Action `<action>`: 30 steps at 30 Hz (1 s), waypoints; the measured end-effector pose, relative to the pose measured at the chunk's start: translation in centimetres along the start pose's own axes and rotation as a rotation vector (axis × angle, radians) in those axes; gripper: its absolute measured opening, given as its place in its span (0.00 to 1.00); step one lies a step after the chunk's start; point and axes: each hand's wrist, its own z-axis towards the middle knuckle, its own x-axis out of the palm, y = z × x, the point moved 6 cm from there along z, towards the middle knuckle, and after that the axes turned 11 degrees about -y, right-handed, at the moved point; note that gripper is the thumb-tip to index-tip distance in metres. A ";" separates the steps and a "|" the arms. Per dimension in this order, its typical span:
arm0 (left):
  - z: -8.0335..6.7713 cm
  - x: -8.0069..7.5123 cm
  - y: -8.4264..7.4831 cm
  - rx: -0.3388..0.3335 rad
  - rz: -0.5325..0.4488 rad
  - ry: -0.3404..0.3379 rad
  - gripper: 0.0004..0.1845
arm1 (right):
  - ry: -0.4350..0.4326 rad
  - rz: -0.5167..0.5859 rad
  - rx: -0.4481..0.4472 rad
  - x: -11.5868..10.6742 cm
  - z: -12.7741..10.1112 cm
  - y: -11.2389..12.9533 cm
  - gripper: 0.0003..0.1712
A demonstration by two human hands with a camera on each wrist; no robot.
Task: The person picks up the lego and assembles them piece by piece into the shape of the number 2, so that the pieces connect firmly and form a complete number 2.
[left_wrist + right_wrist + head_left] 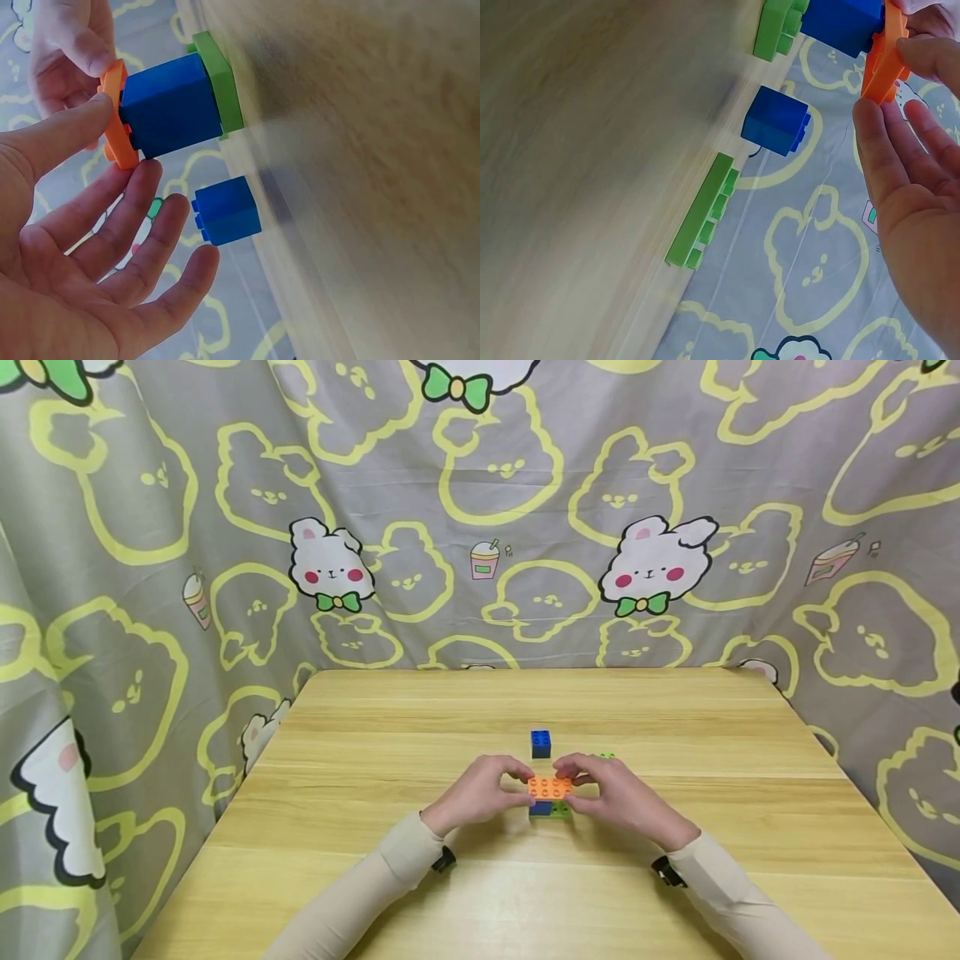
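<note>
An orange flat brick (550, 787) sits on top of a blue brick (539, 808), which stands on a small green plate (561, 811) on the table. My left hand (519, 785) pinches the orange brick's left end between thumb and index finger. My right hand (580, 782) pinches its right end. In the left wrist view the orange brick (114, 112) is pressed against the blue brick (169, 105), with the green plate (217, 82) under it. The other fingers of the left hand are spread and relaxed.
A loose blue brick (540, 743) stands just behind the stack, also seen as the loose blue brick (776, 120). A long green plate (703, 210) lies on the wooden table (375, 877) behind my right hand. A patterned cloth (480, 527) hangs behind and beside the table.
</note>
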 end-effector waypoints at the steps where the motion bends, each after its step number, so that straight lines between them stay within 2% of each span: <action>1: 0.0 0.0 0.0 0.000 0.002 0.001 0.15 | 0.002 0.001 -0.001 0.0 0.0 0.0 0.25; 14: -0.1 0.0 0.1 -0.007 -0.012 0.006 0.15 | 0.000 -0.021 -0.010 0.1 0.0 -0.2 0.17; 30: -0.1 -0.1 0.1 -0.013 0.000 0.005 0.14 | 0.032 -0.049 0.061 -0.3 -0.2 -0.9 0.18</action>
